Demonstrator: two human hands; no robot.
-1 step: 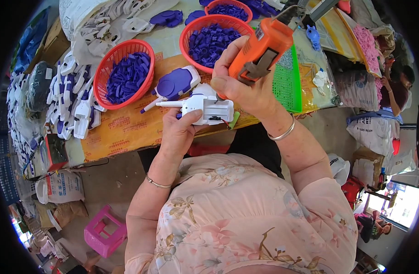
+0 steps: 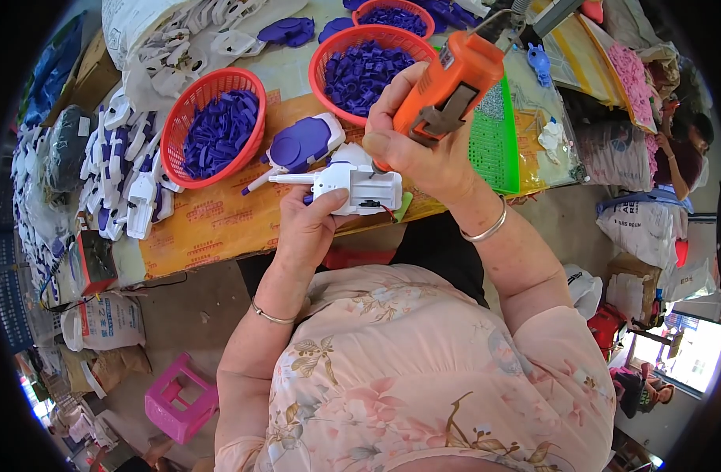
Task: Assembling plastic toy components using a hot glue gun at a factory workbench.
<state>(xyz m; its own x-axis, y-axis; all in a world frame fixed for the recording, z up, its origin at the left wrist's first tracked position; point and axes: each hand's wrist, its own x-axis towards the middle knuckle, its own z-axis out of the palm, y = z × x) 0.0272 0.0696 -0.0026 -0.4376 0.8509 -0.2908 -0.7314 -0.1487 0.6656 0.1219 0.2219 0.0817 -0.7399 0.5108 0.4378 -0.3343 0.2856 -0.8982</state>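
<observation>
My left hand [image 2: 307, 223] grips a white plastic housing [image 2: 376, 186] by its near side, thumb on top. The housing has a thin spout-like tip pointing left and an open compartment on its right, with dark and red wires at its near edge. My right hand [image 2: 423, 149] is wrapped round an orange electric screwdriver [image 2: 451, 86], held tilted. Its lower tip comes down onto the housing beside the compartment; the exact contact point is too small to make out. Just behind lies a purple-and-white plastic piece [image 2: 301, 145] on the table.
Red baskets of small purple parts [image 2: 219, 134] stand behind my hands, with a green perforated tray [image 2: 490, 145] to their right. White and purple housings [image 2: 132, 157] are heaped at the left. A pink stool [image 2: 182, 401] is on the floor. Another person [image 2: 683, 153] is at the far right.
</observation>
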